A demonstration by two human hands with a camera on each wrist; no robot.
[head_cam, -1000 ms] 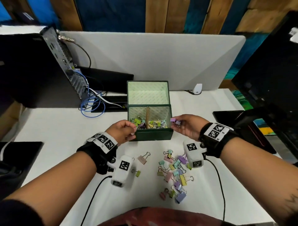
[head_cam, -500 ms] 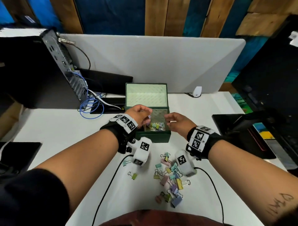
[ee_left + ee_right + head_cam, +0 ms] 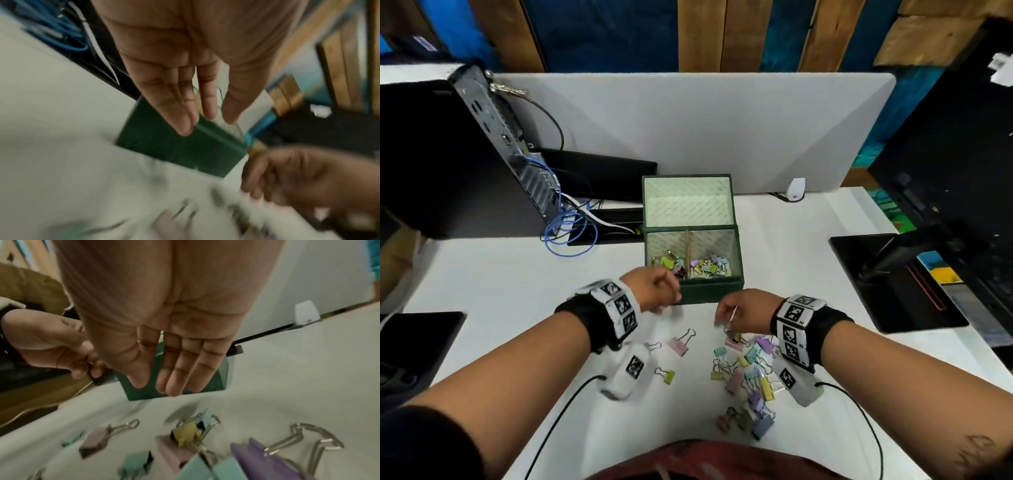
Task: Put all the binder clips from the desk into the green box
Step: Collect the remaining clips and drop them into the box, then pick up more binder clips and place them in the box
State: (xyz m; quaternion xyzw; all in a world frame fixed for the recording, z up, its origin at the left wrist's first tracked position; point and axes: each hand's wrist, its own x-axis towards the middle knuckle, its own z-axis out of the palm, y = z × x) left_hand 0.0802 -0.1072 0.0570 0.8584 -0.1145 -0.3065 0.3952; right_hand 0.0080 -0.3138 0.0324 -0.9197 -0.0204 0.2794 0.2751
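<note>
The green box (image 3: 709,291) stands with its lid up, and several coloured binder clips (image 3: 705,267) lie inside on both sides of a wooden divider. My left hand (image 3: 664,301) hovers at the box's front left corner; the left wrist view shows this left hand (image 3: 207,125) empty with straight fingers over the green box (image 3: 174,151). My right hand (image 3: 726,318) hangs just in front of the box, above the far edge of the clip pile (image 3: 750,377). In the right wrist view the right hand (image 3: 156,386) is flat and empty. A pink clip (image 3: 678,346) and a yellow-green clip (image 3: 667,376) lie apart on the left.
A computer case (image 3: 448,154) with blue cables (image 3: 571,236) sits at the back left. A black monitor base (image 3: 887,281) is on the right, a black pad (image 3: 417,342) at the left edge, and a grey divider panel (image 3: 705,130) behind the box.
Both hands have drawn back from over the box interior to its front edge, toward the pile. The clips they carried earlier are gone from them.
</note>
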